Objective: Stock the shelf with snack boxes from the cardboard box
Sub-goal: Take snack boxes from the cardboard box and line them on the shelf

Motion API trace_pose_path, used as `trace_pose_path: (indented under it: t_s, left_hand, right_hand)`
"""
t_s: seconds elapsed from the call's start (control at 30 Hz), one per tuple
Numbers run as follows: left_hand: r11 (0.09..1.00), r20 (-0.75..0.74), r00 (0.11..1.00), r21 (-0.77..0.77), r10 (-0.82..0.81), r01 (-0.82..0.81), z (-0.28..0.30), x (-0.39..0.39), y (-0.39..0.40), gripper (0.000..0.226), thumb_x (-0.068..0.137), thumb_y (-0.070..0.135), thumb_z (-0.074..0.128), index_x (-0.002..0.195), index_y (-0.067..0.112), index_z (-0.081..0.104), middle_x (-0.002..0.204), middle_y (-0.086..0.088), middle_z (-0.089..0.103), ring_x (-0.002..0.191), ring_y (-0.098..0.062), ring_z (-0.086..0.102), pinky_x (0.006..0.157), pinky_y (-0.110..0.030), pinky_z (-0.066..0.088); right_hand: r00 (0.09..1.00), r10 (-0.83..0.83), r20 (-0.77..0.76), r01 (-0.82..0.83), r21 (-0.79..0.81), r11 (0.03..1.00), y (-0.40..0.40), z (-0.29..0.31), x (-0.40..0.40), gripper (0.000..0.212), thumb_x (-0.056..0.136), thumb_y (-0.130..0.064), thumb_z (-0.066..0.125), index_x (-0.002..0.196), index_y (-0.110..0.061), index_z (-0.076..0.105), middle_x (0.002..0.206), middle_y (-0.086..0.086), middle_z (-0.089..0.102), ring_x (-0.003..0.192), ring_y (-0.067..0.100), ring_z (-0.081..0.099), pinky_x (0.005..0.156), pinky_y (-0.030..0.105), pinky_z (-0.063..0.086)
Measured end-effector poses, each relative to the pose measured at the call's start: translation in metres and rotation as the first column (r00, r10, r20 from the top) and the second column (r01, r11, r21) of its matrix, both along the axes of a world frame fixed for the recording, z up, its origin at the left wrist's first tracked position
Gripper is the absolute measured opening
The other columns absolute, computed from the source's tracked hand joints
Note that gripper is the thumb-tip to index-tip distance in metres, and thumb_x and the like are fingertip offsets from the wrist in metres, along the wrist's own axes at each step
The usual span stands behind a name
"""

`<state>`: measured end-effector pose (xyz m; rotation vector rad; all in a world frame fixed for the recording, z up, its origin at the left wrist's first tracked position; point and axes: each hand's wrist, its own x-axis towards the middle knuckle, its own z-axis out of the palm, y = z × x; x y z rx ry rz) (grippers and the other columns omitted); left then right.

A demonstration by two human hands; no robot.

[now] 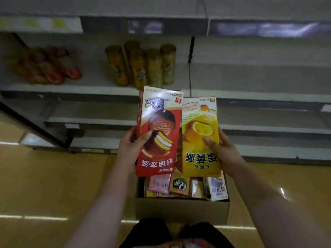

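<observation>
Two snack boxes held up side by side above the cardboard box [181, 210], almost touching along their long edges. On the left, red box [158, 131] with chocolate pie picture, gripped by left hand [129, 149], thumb across the front face and fingers curled behind the left edge. On the right, yellow box [200, 138] with custard cake picture, gripped by right hand [223, 153], thumb on the front and fingers wrapped behind the right edge. Both boxes upright with print upside down toward the camera, red one reaching a little higher. Below them, near the person, open cardboard box standing on the glossy floor [44, 185], filled with more small snack packs [179, 185], standing on end. Farther away, the shelf [89, 88] with several tall yellow cans [143, 67] standing in a group near the middle and blurred red packets [48, 67] lying at far left. Lower shelf boards visible behind the held boxes.
</observation>
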<state>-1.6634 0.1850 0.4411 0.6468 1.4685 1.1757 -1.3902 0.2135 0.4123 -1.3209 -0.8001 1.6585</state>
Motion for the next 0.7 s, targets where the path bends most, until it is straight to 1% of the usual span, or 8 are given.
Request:
trace_pose_path:
  t_s: [0.07,0.17,0.2,0.3,0.37,0.47,0.6,0.7]
  left_hand:
    - [0.999,0.002,1.0,0.045,-0.004,0.004,0.029,0.004,-0.002,0.066,0.057,0.04,0.081,0.118,0.027,0.06,0.097,-0.005,0.074,0.08,-0.025,0.074,0.069,-0.038,0.057]
    - [0.99,0.018,1.0,0.142,-0.024,0.021,0.082,0.009,-0.001,0.072,0.046,0.05,0.09,0.109,0.029,0.062,0.091,-0.004,0.076,0.077,-0.023,0.074,0.063,-0.034,0.057]
    - [0.986,0.023,0.999,0.165,-0.033,0.029,0.093,0.009,-0.001,0.075,0.041,0.053,0.088,0.108,0.029,0.063,0.091,-0.003,0.076,0.078,-0.024,0.074,0.062,-0.034,0.057]
    - [0.96,0.041,0.998,0.277,-0.048,0.035,0.14,0.009,0.004,0.072,0.047,0.05,0.082,0.113,0.029,0.063,0.098,-0.005,0.075,0.085,-0.027,0.073,0.069,-0.04,0.058]
    - [0.937,0.03,0.999,0.347,-0.045,0.032,0.167,0.01,0.009,0.071,0.049,0.049,0.082,0.115,0.03,0.064,0.102,-0.006,0.074,0.089,-0.029,0.073,0.075,-0.046,0.058]
    - [0.901,0.019,0.997,0.43,-0.07,0.055,0.205,0.013,0.016,0.07,0.052,0.047,0.082,0.117,0.031,0.062,0.105,-0.006,0.073,0.091,-0.029,0.072,0.075,-0.047,0.058]
    - [0.86,0.03,0.995,0.507,-0.09,0.062,0.253,0.015,0.03,0.07,0.051,0.045,0.081,0.116,0.028,0.061,0.102,-0.007,0.074,0.089,-0.029,0.073,0.069,-0.042,0.058]
    - [0.834,0.03,0.993,0.546,-0.115,0.08,0.281,0.014,0.039,0.073,0.051,0.045,0.082,0.118,0.026,0.061,0.104,-0.008,0.073,0.09,-0.031,0.072,0.071,-0.043,0.058]
  right_hand:
    - [1.0,-0.022,-0.003,0.022,0.071,0.997,-0.005,0.033,-0.004,0.069,0.072,-0.026,0.077,0.135,-0.035,0.051,0.119,0.007,0.068,0.099,0.032,0.069,0.077,0.053,0.056]
    - [0.999,-0.049,-0.018,0.051,0.198,0.979,-0.007,0.096,-0.001,0.065,0.074,-0.02,0.072,0.134,-0.033,0.052,0.115,0.006,0.07,0.096,0.032,0.07,0.073,0.05,0.058]
    - [0.999,-0.048,-0.005,0.048,0.226,0.973,-0.008,0.112,0.003,0.065,0.072,-0.02,0.072,0.133,-0.034,0.052,0.114,0.005,0.071,0.095,0.031,0.07,0.072,0.049,0.058]
    - [0.998,-0.056,0.01,0.049,0.338,0.94,-0.006,0.173,0.017,0.068,0.068,-0.022,0.073,0.132,-0.037,0.053,0.11,0.005,0.072,0.092,0.03,0.071,0.065,0.044,0.058]
    - [0.998,-0.066,0.01,0.057,0.397,0.916,-0.001,0.208,0.024,0.071,0.066,-0.022,0.073,0.132,-0.039,0.052,0.108,0.0,0.072,0.09,0.027,0.072,0.063,0.042,0.058]
    - [0.998,-0.066,-0.014,0.065,0.47,0.881,0.006,0.247,0.026,0.083,0.059,-0.028,0.076,0.136,-0.039,0.048,0.114,-0.002,0.071,0.096,0.026,0.071,0.068,0.045,0.058]
    - [0.996,-0.061,-0.064,0.086,0.553,0.829,0.022,0.287,0.018,0.071,0.072,-0.019,0.07,0.137,-0.036,0.047,0.118,0.005,0.069,0.1,0.032,0.069,0.075,0.055,0.056]
    - [0.996,-0.019,-0.091,0.07,0.604,0.794,0.031,0.312,0.01,0.065,0.076,-0.017,0.066,0.137,-0.034,0.048,0.118,0.007,0.068,0.1,0.032,0.069,0.074,0.051,0.057]
